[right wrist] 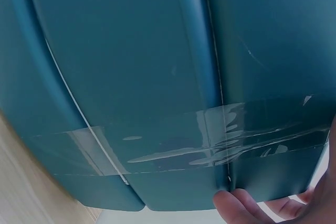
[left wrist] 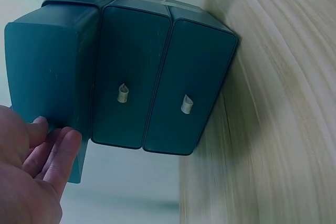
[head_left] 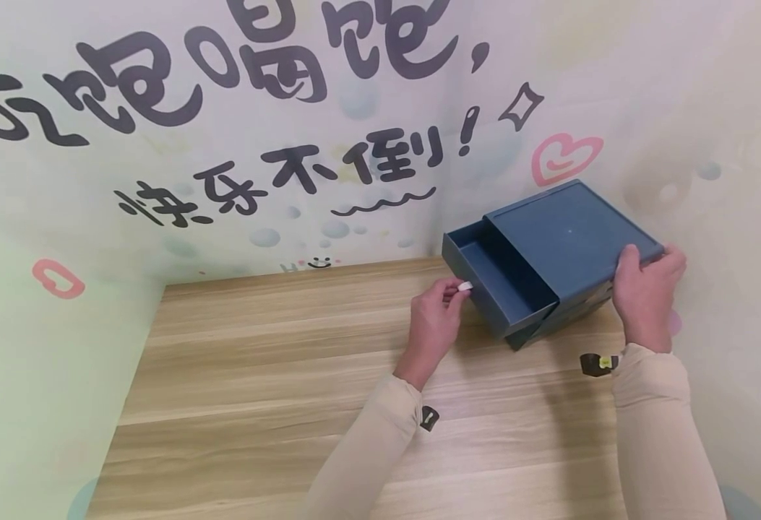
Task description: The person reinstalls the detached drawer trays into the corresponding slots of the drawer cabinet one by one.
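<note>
A dark blue drawer cabinet (head_left: 572,235) stands on the table toward the right, its top drawer (head_left: 493,274) slid partway out with bare floor showing inside. My left hand (head_left: 431,325) pinches the small white pull tab (head_left: 465,286) on that drawer's front. Two lower drawers, the middle drawer (left wrist: 131,51) and bottom drawer (left wrist: 194,66), sit closed in the left wrist view, each with a white tab. My right hand (head_left: 648,296) grips the cabinet's right corner, thumb on the top. Fingertips (right wrist: 231,205) wrap the cabinet's edge in the right wrist view.
Clear tape (right wrist: 173,150) runs across the cabinet's side. The wooden table (head_left: 256,383) extends left and forward of it. A wall covering (head_left: 328,238) with black lettering and pink hearts stands close behind the cabinet.
</note>
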A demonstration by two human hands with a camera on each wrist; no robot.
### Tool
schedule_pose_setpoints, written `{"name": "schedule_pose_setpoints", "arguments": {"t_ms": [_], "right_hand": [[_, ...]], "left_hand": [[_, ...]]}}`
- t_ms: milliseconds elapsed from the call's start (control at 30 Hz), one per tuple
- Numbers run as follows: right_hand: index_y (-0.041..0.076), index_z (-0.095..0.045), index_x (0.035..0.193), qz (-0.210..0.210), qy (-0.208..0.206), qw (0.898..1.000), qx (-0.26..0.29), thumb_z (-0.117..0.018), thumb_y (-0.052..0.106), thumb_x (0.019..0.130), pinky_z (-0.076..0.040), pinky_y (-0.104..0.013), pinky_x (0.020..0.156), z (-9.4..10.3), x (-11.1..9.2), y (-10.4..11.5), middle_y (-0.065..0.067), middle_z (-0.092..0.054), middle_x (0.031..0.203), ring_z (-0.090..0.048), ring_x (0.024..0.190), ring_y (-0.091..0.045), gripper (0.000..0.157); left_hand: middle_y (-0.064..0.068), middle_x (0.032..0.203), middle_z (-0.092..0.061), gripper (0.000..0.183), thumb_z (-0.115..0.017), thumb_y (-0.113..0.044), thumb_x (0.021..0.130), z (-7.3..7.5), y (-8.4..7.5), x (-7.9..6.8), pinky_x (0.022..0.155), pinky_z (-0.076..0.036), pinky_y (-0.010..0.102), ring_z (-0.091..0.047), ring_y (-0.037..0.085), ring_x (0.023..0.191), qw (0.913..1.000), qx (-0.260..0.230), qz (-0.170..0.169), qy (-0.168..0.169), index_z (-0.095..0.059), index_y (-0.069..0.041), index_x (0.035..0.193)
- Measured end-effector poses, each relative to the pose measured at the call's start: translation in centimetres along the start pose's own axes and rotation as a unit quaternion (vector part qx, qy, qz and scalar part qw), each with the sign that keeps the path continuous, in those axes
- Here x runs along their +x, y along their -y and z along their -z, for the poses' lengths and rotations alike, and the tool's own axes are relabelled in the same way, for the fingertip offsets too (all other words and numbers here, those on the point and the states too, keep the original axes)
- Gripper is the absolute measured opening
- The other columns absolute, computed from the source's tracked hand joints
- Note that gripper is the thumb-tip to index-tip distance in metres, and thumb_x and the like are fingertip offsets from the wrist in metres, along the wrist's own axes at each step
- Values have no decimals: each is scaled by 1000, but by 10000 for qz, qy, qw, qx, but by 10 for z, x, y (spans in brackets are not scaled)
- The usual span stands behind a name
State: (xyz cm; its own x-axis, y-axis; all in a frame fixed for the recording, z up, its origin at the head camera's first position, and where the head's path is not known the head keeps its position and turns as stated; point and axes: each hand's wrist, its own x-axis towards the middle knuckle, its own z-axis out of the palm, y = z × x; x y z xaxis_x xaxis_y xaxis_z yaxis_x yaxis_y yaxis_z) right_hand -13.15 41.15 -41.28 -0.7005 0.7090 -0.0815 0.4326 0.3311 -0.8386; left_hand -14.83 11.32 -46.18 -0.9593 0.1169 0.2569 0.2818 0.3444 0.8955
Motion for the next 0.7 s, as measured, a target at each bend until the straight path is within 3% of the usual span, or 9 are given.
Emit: {"name": "schedule_pose_setpoints", "arguments": {"t_ms": [700], "right_hand": [[13, -19, 151, 135, -99, 9999, 26, -35, 51, 98, -30, -37, 118, -1, 1, -1, -9, -24, 148, -36, 137, -23, 67]], "left_hand": [[8, 103, -79, 22, -67, -19, 99, -16, -6, 11, 78, -57, 11, -75, 14, 90, 9996, 160, -143, 203, -72, -5, 114]]}}
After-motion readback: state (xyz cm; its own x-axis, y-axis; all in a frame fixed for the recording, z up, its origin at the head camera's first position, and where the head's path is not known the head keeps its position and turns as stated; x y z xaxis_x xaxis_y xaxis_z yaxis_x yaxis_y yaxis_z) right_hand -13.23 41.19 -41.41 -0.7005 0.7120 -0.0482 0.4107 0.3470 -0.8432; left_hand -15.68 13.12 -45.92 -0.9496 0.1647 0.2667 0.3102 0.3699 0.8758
